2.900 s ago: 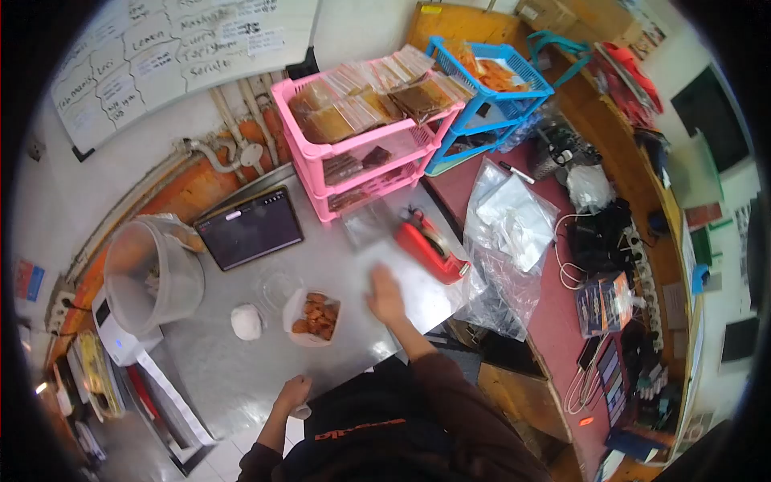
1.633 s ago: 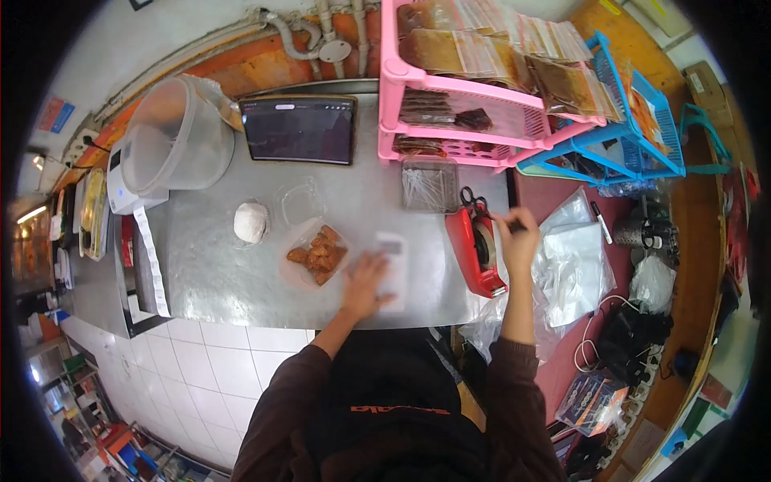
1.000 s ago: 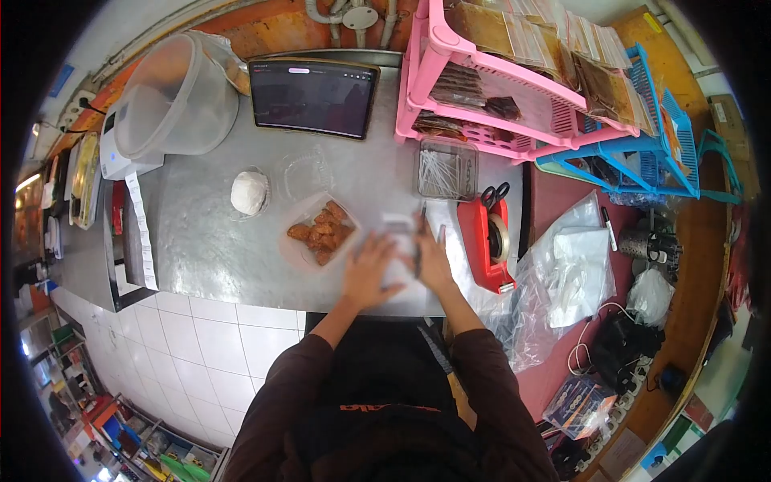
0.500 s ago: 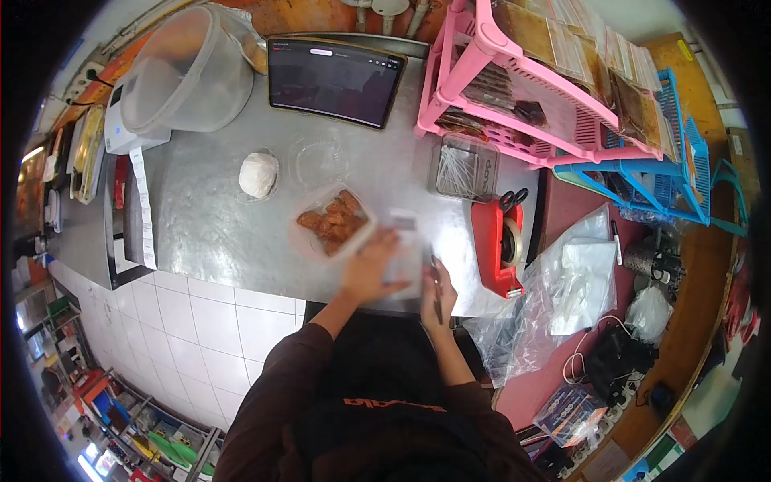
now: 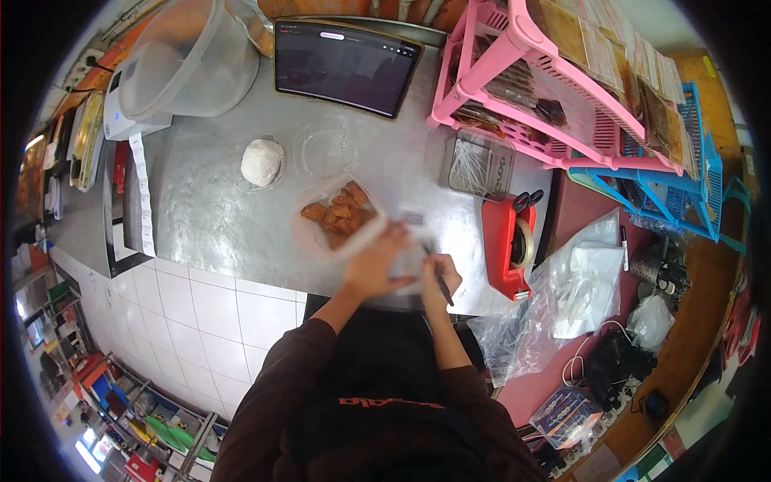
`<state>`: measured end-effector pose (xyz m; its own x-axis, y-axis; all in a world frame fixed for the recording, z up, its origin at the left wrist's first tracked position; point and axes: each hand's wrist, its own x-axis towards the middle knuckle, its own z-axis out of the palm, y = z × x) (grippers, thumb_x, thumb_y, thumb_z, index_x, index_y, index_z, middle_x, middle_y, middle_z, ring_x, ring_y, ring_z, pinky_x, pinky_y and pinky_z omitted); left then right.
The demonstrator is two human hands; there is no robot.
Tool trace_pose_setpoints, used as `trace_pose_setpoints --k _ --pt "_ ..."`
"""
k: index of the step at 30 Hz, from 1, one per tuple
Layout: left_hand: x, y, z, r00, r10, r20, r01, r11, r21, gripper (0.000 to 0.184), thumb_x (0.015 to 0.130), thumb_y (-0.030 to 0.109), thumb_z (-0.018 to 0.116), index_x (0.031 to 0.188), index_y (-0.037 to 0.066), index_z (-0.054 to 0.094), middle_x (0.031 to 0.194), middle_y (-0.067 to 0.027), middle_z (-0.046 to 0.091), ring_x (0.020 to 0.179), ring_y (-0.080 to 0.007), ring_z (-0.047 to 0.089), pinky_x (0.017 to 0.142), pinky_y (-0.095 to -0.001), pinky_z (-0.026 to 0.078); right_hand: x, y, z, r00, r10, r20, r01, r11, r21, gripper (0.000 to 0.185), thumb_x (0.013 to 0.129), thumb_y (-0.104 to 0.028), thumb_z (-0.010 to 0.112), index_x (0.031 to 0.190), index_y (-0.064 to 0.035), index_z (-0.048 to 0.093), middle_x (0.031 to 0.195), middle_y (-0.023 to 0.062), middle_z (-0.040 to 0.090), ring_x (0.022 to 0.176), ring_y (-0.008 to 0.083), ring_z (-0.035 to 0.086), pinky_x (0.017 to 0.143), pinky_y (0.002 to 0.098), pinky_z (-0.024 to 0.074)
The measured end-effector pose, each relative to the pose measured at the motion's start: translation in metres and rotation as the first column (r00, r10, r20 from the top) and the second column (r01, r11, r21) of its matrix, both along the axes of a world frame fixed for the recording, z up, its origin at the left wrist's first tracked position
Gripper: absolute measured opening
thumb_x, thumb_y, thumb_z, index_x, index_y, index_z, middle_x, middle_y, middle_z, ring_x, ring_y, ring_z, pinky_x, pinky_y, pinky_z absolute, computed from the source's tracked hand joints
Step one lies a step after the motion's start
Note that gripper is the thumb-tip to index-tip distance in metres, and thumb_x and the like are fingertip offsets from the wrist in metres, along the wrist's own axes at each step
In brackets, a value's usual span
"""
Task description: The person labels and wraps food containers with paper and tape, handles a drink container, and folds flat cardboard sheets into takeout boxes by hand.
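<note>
My left hand (image 5: 376,265) lies flat with its fingers out and the thumb apart, over a pale blurred slip of paper (image 5: 411,218), beside the tub of fried chicken. My right hand (image 5: 440,279) is closed around a dark pen (image 5: 444,291), its tip end up near the slip. The reddish-brown fried chicken pieces (image 5: 337,214) sit in an open white tub (image 5: 299,238) just left of my left hand. Behind the tub is a clear plastic lid (image 5: 324,145). A round white wrapped mound (image 5: 262,162) stands farther left in a clear dish.
A tablet (image 5: 345,68) stands at the back, near a large clear bin (image 5: 189,80) and a printer (image 5: 120,120) with a long paper strip. On the right are a pink rack (image 5: 482,68), a box of white sticks (image 5: 474,165), a red tape dispenser (image 5: 502,253) and plastic bags (image 5: 578,281).
My right hand and the pen have shifted up slightly, and the pen now tilts more. My left hand stays in nearly the same place. The whole view has shifted a little.
</note>
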<state>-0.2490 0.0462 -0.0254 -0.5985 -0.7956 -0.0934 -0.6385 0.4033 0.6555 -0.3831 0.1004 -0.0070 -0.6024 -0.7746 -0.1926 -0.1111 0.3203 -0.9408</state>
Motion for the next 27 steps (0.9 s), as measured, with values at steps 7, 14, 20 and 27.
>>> trace_pose_setpoints --k 7,14,20,27 --pt "0.001 0.000 -0.003 1.000 -0.014 0.021 0.015 0.999 -0.047 0.082 0.066 0.054 0.063 0.129 0.008 0.038 0.140 -0.0026 0.030 0.132 -0.0199 0.023 0.098 -0.0470 0.026 0.002 0.002 0.001 0.998 0.067 -0.016 -0.065 0.994 0.092 0.008 0.077 -0.004 0.063 0.079 0.0026 0.060 0.062 0.0029 0.059 0.058 0.0056 0.053 0.055 0.0204 0.0434" --pt "0.001 -0.001 -0.003 0.999 -0.023 0.022 0.024 0.999 -0.034 0.082 0.065 0.052 0.064 0.129 0.008 0.037 0.141 -0.0024 0.030 0.133 -0.0195 0.022 0.097 -0.0473 0.027 0.005 -0.004 0.015 0.998 0.039 0.049 -0.043 0.995 0.091 0.009 0.077 -0.005 0.064 0.076 0.0023 0.059 0.064 0.0022 0.059 0.059 0.0049 0.051 0.055 0.0203 0.0423" --pt "0.002 0.001 -0.008 1.000 -0.003 0.003 0.003 1.000 -0.021 0.075 0.068 0.051 0.063 0.126 0.008 0.040 0.141 -0.0027 0.029 0.133 -0.0198 0.021 0.096 -0.0471 0.028 -0.008 0.025 0.046 0.898 0.299 0.322 -0.341 0.937 0.081 0.017 0.088 -0.014 0.052 0.096 -0.0007 0.057 0.088 0.0088 0.065 0.079 0.0119 0.061 0.071 0.0239 0.0473" --pt "0.001 -0.004 0.001 1.000 -0.021 -0.003 0.021 0.999 -0.043 0.067 0.071 0.049 0.060 0.122 0.008 0.043 0.141 -0.0039 0.028 0.133 -0.0202 0.021 0.096 -0.0451 0.030 -0.039 0.101 0.082 0.455 0.731 0.509 -0.877 0.468 0.112 0.026 0.094 -0.025 0.044 0.105 -0.0042 0.055 0.103 0.0066 0.062 0.097 0.0177 0.057 0.085 0.0296 0.0424"
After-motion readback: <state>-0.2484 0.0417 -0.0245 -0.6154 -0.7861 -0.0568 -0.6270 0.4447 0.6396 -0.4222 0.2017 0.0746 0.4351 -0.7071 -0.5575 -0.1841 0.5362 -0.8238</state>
